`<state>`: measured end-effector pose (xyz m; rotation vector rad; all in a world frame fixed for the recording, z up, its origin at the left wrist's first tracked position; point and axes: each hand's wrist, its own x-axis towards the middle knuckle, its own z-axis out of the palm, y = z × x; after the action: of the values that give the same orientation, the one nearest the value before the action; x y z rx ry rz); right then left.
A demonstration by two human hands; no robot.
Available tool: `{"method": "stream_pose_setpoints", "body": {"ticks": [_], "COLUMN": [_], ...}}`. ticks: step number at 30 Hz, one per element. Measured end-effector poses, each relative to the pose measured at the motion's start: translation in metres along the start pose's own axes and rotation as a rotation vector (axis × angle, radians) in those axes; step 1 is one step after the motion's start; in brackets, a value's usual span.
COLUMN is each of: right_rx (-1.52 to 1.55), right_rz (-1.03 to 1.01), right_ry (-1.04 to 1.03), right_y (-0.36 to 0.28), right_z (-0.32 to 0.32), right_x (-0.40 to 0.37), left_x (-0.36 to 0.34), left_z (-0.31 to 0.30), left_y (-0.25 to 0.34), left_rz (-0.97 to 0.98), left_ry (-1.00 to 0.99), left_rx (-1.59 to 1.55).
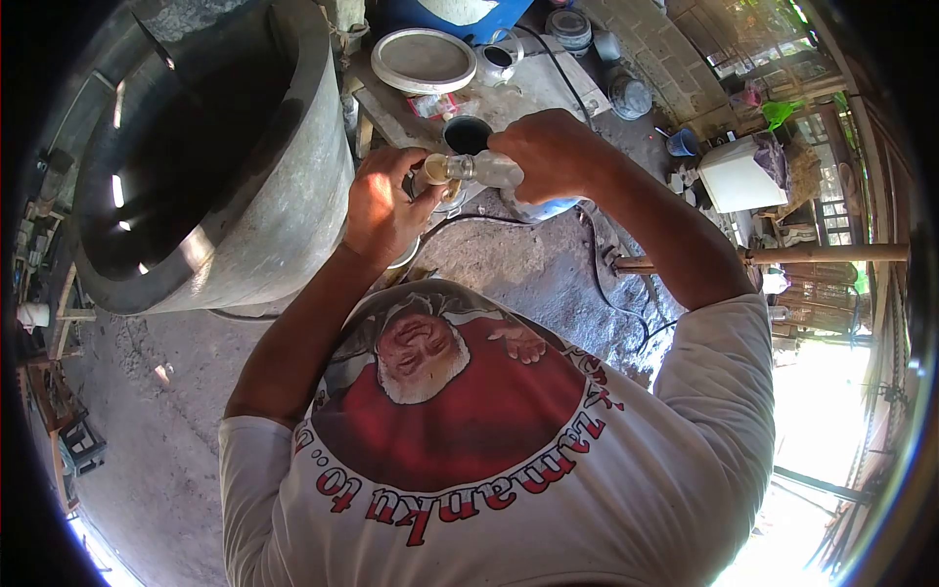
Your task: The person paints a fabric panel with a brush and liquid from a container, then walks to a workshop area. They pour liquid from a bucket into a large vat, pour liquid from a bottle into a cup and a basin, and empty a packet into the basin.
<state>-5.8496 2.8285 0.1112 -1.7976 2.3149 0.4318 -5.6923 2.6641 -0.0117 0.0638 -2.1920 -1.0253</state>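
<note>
- We log the left hand [381, 210] curled tight on the brass end of the pipe fitting [469, 168].
- The right hand [553, 152] is closed over the fitting's pale end, just beyond the left fingertips.
- The fitting is held level between both hands.
- Left of the left hand, the tub [293, 196] wall is near.
- Beyond the hands are a cup [467, 134] and a lid [423, 61].
- Under the right hand there is open ground with a cable [599, 284].

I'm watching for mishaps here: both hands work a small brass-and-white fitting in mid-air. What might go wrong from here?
The small brass-and-white plastic fitting is gripped only by the left hand and right hand, close to an open dark round pot; a slip might drop it in. The black cable looping across the rough grey floor nearby may snag a foot.
</note>
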Motion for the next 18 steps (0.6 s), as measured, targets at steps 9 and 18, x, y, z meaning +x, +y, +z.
{"method": "stream_pose_setpoints", "body": {"ticks": [9,18], "right_rx": [0.003,-0.009], "right_rz": [-0.001,-0.004], "right_ry": [0.003,-0.009], "right_y": [-0.0006,-0.0008], "right_z": [-0.0005,-0.0002], "right_x": [0.0011,0.002], "left_x": [0.0008,-0.0007], "left_z": [-0.0023,-0.0011], "left_y": [0.0018,0.0003], "left_rz": [-0.01,-0.013], "left_ry": [-0.002,0.01], "left_rx": [0.018,-0.01]}}
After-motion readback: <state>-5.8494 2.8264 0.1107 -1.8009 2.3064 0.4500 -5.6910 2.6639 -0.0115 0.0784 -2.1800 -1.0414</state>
